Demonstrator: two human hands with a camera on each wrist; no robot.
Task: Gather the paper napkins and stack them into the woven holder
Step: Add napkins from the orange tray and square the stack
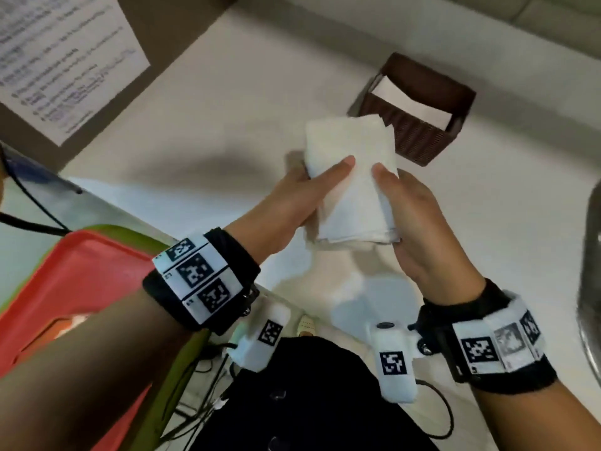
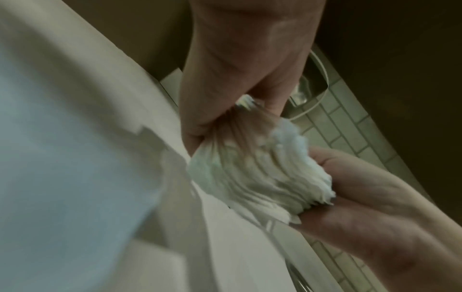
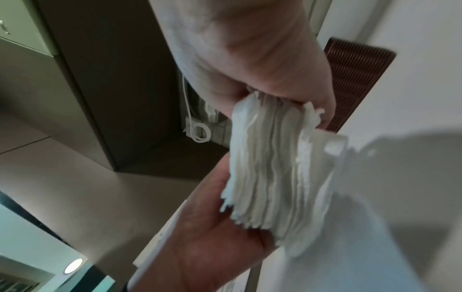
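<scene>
You are standing in a kitchen or a place where food is served. A white counter (image 1: 227, 102) runs in front of you, and on it sits a brown woven holder (image 1: 419, 125) with a white napkin inside. A shiny metal bowl or sink (image 1: 590, 288) sits at your right. Small pale tiles (image 2: 350, 110) cover the wall behind it. A red tray (image 1: 65, 288) lies on a green one at your left. A printed sheet of paper (image 1: 61, 60) is stuck on a brown wall. Pale cupboards (image 3: 22, 25) hang up high, and a round light (image 3: 73, 265) glows overhead.
</scene>
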